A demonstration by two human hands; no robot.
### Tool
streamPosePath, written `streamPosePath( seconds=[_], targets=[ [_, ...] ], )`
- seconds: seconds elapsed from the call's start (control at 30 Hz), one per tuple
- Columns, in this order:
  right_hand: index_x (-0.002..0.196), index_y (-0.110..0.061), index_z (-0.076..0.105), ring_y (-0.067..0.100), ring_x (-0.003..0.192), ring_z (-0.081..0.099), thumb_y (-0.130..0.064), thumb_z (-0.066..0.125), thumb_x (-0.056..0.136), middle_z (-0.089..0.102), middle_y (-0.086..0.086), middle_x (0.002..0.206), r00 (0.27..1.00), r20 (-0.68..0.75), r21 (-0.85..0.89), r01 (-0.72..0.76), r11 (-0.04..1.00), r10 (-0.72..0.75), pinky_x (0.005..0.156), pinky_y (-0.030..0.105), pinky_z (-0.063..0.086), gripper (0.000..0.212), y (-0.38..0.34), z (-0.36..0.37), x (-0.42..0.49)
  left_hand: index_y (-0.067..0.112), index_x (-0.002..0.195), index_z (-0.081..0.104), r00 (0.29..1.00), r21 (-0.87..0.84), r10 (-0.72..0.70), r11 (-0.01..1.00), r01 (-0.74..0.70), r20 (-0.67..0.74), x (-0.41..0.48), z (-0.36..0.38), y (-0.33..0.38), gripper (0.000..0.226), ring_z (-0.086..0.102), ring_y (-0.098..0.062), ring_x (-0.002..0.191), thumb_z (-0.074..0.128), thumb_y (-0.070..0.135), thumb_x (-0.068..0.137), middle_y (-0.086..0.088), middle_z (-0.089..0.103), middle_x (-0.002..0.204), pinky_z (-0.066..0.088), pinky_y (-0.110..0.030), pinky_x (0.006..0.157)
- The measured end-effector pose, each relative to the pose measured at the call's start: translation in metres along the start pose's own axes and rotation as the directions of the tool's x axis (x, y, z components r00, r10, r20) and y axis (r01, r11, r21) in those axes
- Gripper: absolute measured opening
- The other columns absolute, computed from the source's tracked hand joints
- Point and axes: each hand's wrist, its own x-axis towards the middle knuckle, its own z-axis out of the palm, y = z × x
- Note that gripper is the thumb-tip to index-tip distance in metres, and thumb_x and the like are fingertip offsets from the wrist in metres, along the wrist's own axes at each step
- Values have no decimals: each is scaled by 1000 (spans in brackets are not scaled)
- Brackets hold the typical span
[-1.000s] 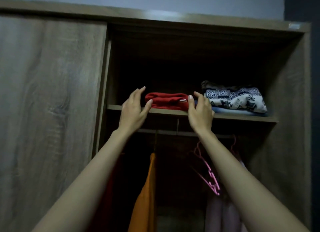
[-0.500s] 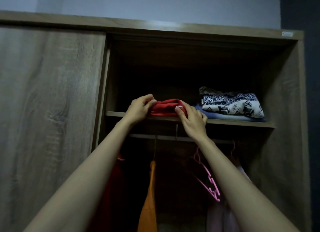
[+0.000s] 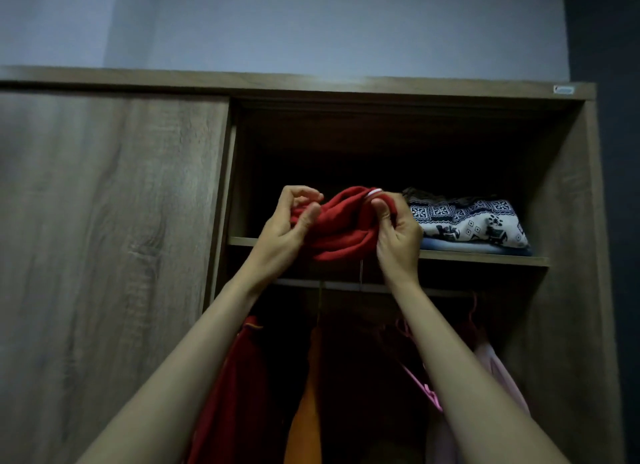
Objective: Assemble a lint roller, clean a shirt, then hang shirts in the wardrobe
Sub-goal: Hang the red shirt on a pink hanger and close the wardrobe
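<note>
A red shirt (image 3: 341, 228) with a white trim hangs bunched between both my hands, just in front of the wardrobe's upper shelf (image 3: 485, 257). My left hand (image 3: 287, 226) pinches its left side with thumb and curled fingers. My right hand (image 3: 396, 233) grips its right side near the white trim. The shirt's lower fold sags over the shelf edge. No lint roller is in view.
A patterned white and navy folded garment (image 3: 467, 221) lies on blue folded clothes at the shelf's right. Below, a rail (image 3: 346, 285) carries a red garment (image 3: 239, 377), an orange one (image 3: 304, 422), pink hangers (image 3: 422, 387) and a pale pink garment (image 3: 498, 373). A closed sliding door (image 3: 104, 255) stands left.
Both hands went from touching the folded red shirt's ends on the shelf to gripping it. The shirt has come up off the shelf and lost its fold.
</note>
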Motion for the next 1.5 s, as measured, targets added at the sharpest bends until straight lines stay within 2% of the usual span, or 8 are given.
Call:
streamPosePath(
  seconds=[0.27,0.37,0.5,0.63,0.87,1.1,1.3,1.5],
  targets=[
    [84,-13,61,-11,63,48,-24,49,96,57,-14,64,978,-196,4,-75,997,75,66,6,38,20,-80,-29,-25,22,95,56,945,124,148,985,-117,-292,-51,23,66,15,62,-6,78,54,37,93,6,62,84,47,-17,68],
    [81,-12,62,-7,63,47,-37,48,93,57,2,63,968,-195,-13,-162,987,157,64,9,40,31,-84,-46,-66,15,92,57,941,180,76,983,-17,-329,-83,36,69,23,62,-8,74,56,38,92,3,62,77,46,-16,67],
    [81,-21,60,-6,68,50,-40,48,93,58,-15,69,937,-68,-33,-346,938,343,69,14,42,25,-78,-73,-143,17,84,55,937,231,-69,960,155,-343,-144,58,53,19,59,-5,68,58,34,93,6,59,71,41,-13,62],
    [102,-19,65,-1,98,63,-28,60,87,70,-16,101,852,110,0,-514,858,511,87,11,43,19,-82,-103,-224,19,81,53,888,235,-248,905,355,-387,-211,80,32,19,58,-4,69,60,32,92,5,58,68,37,-8,60],
    [96,-16,70,-4,90,63,-8,65,87,72,-11,93,736,148,-167,-639,751,660,85,12,44,13,-83,-138,-289,15,82,54,809,280,-534,760,587,-246,-294,97,12,23,56,0,67,60,35,92,6,60,69,37,-8,61],
    [92,-18,72,11,97,62,-14,68,85,67,0,99,675,314,-412,-536,736,668,91,26,46,9,-69,-160,-288,19,85,60,803,401,-596,731,552,-18,-300,82,2,17,55,9,63,64,34,90,7,62,69,38,-7,58],
    [88,-14,62,7,76,60,-25,58,94,66,-1,80,586,336,-463,-579,672,737,73,25,46,14,-73,-160,-283,18,92,59,767,246,-633,731,636,-102,-301,91,-11,16,55,2,72,60,34,93,12,60,79,42,-17,67],
    [81,-12,56,-2,67,52,-24,55,95,56,-8,71,651,251,-299,-652,697,717,66,17,42,18,-75,-149,-270,19,95,56,700,129,-692,688,714,-177,-305,116,-29,16,56,-1,82,59,34,93,13,61,89,39,-19,73]
  ],
)
